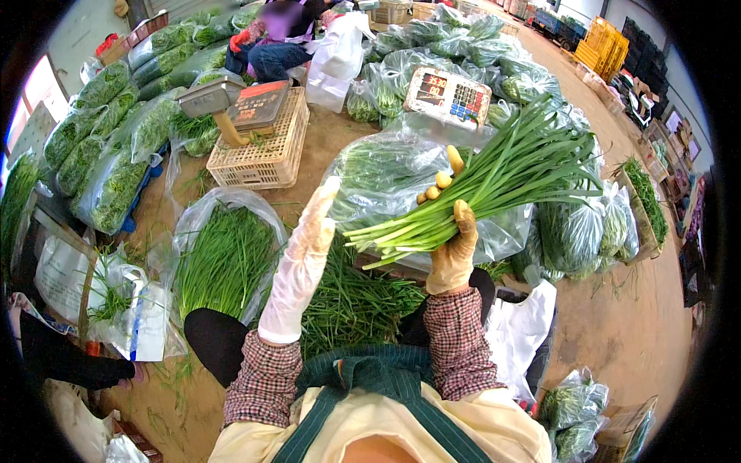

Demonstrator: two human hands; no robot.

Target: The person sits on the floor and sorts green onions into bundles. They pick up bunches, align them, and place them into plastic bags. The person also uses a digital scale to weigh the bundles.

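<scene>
My right hand [452,260], in a yellowed glove, grips a bunch of garlic chives [509,168]. The pale cut ends point left and the green leaves fan out to the upper right. My left hand [310,231] is held up flat in a whitish glove, left of the cut ends and holding nothing. Beneath and between my arms lies a heap of loose chives [353,307]. Beyond the bunch, a clear plastic bag [376,168] with greens inside lies beside a digital scale's display and keypad [447,95]. An opened bag of chives [226,260] stands to my left.
Another platform scale [257,107] sits on an upturned plastic crate [260,156]. Packed bags of greens [110,144] are stacked at left, and more bags [434,43] pile up ahead. A seated person [272,46] is at the far side. White plastic bags [521,324] hang at my right.
</scene>
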